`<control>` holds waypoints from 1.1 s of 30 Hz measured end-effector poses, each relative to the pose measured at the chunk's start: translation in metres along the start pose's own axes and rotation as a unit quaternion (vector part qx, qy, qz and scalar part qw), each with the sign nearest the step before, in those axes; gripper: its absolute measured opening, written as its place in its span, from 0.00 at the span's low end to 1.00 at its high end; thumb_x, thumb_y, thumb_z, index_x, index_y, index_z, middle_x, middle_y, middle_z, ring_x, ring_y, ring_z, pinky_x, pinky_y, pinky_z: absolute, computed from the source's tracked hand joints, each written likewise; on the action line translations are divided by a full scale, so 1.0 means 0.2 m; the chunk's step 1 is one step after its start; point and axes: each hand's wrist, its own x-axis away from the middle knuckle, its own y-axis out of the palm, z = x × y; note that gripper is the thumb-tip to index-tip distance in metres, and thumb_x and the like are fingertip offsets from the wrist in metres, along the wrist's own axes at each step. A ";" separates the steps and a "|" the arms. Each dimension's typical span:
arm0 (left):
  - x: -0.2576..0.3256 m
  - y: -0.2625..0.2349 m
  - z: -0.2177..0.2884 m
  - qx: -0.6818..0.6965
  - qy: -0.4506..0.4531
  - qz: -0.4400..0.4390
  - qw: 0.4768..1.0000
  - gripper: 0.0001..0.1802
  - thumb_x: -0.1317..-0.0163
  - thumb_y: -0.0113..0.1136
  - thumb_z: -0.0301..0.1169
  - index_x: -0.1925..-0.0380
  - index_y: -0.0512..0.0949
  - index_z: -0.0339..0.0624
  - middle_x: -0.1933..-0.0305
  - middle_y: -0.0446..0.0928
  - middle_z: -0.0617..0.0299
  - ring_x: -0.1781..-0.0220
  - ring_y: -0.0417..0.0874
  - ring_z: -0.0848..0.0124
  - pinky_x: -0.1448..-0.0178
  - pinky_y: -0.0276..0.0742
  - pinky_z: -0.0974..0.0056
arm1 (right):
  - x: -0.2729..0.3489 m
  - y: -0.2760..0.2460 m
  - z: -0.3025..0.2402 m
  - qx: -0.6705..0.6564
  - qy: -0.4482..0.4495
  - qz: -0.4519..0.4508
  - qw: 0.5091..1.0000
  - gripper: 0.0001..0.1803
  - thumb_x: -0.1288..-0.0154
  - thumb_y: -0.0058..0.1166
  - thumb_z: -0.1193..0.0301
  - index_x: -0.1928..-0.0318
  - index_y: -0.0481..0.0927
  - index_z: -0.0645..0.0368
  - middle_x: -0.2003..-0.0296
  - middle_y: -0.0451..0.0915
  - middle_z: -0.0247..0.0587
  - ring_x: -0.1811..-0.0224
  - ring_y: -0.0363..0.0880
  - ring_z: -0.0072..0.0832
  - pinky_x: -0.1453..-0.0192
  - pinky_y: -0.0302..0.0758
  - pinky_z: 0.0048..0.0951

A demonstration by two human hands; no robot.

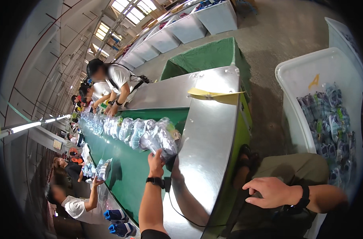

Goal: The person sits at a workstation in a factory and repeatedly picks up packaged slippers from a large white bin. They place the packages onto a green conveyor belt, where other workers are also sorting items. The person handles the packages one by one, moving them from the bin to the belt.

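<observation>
My left hand [156, 162] reaches over the end of the green conveyor belt [123, 169], its fingers closed on the near edge of a clear plastic bag of shoes [162, 139]. The bag's glare hides much of what is inside. Behind it, a row of similar bagged shoes [125, 129] runs up the belt. My right hand [271, 192] hovers above my lap, holding nothing, with thumb and fingers apart. Both wrists wear black bands, and a cable [183, 217] trails from the left one across the metal edge.
A white bin [287, 75] to my right holds bagged shoes [329, 123]. A green bin [229, 51] stands past the steel ledge [211, 119], which bears a yellow strip [213, 94]. Co-workers line the belt; one person [81, 207] lifts a bag. Blue shoes [119, 229] sit at lower left.
</observation>
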 end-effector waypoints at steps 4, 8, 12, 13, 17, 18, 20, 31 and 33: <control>0.33 0.00 -0.04 0.009 0.196 0.008 0.981 0.26 0.33 0.71 0.35 0.42 0.69 0.37 0.51 0.73 0.61 0.54 0.82 0.71 0.57 0.83 0.67 | 0.02 0.03 0.00 0.042 -0.016 -0.008 0.999 0.21 0.34 0.67 0.63 0.45 0.80 0.58 0.63 0.84 0.39 0.60 0.84 0.42 0.57 0.81 0.42; 0.59 -0.09 -0.02 0.091 0.201 -0.179 0.959 0.32 0.28 0.64 0.28 0.28 0.64 0.36 0.36 0.75 0.53 0.41 0.84 0.64 0.37 0.83 0.61 | 0.02 0.05 0.00 0.058 -0.022 -0.023 0.998 0.22 0.35 0.67 0.63 0.43 0.80 0.56 0.62 0.85 0.37 0.58 0.84 0.43 0.55 0.81 0.43; 0.75 -0.10 -0.04 0.152 0.019 -0.175 0.973 0.32 0.20 0.53 0.37 0.23 0.62 0.34 0.35 0.79 0.50 0.38 0.84 0.63 0.37 0.82 0.60 | 0.04 0.07 -0.01 0.041 -0.043 -0.019 0.998 0.22 0.36 0.67 0.65 0.45 0.79 0.60 0.65 0.83 0.42 0.60 0.83 0.46 0.56 0.79 0.45; 0.80 -0.09 -0.06 0.178 -0.034 -0.165 0.969 0.33 0.19 0.50 0.40 0.22 0.61 0.34 0.38 0.82 0.51 0.41 0.85 0.67 0.43 0.82 0.66 | 0.04 0.07 -0.01 0.045 -0.044 -0.018 0.998 0.22 0.36 0.66 0.65 0.45 0.79 0.60 0.65 0.83 0.43 0.60 0.83 0.46 0.56 0.79 0.45; 0.90 -0.03 -0.04 0.019 0.021 -0.121 0.992 0.38 0.23 0.57 0.38 0.20 0.55 0.37 0.32 0.74 0.48 0.35 0.80 0.62 0.35 0.78 0.61 | 0.05 0.07 -0.02 0.037 -0.033 -0.011 0.999 0.22 0.36 0.67 0.66 0.45 0.79 0.61 0.64 0.83 0.42 0.59 0.83 0.44 0.55 0.79 0.45; 0.93 -0.02 -0.03 0.010 0.052 -0.158 0.986 0.42 0.25 0.60 0.37 0.18 0.53 0.38 0.28 0.70 0.46 0.32 0.77 0.60 0.30 0.76 0.58 | 0.05 0.07 -0.02 0.037 -0.032 -0.008 0.999 0.22 0.36 0.67 0.66 0.45 0.79 0.61 0.64 0.83 0.42 0.59 0.83 0.44 0.56 0.79 0.44; 0.97 0.05 -0.03 0.062 0.094 -0.223 0.968 0.49 0.30 0.66 0.34 0.17 0.48 0.41 0.22 0.60 0.41 0.26 0.71 0.55 0.25 0.71 0.53 | 0.04 0.07 -0.01 0.037 -0.030 -0.001 0.999 0.22 0.36 0.67 0.66 0.45 0.79 0.61 0.64 0.83 0.41 0.59 0.83 0.44 0.56 0.79 0.44; 1.07 0.27 0.05 0.181 -0.020 -0.257 0.949 0.45 0.28 0.53 0.32 0.17 0.45 0.33 0.24 0.66 0.41 0.28 0.76 0.55 0.26 0.75 0.53 | 0.04 0.05 -0.01 -0.008 -0.025 0.038 0.999 0.23 0.34 0.66 0.66 0.44 0.78 0.63 0.63 0.83 0.43 0.59 0.84 0.41 0.56 0.79 0.40; 1.10 0.28 0.05 0.199 -0.016 -0.294 0.935 0.44 0.29 0.51 0.35 0.18 0.46 0.33 0.23 0.65 0.41 0.25 0.74 0.52 0.24 0.73 0.50 | 0.03 0.04 -0.02 -0.021 -0.007 0.035 0.999 0.23 0.34 0.66 0.66 0.43 0.77 0.64 0.62 0.83 0.43 0.59 0.84 0.40 0.55 0.79 0.40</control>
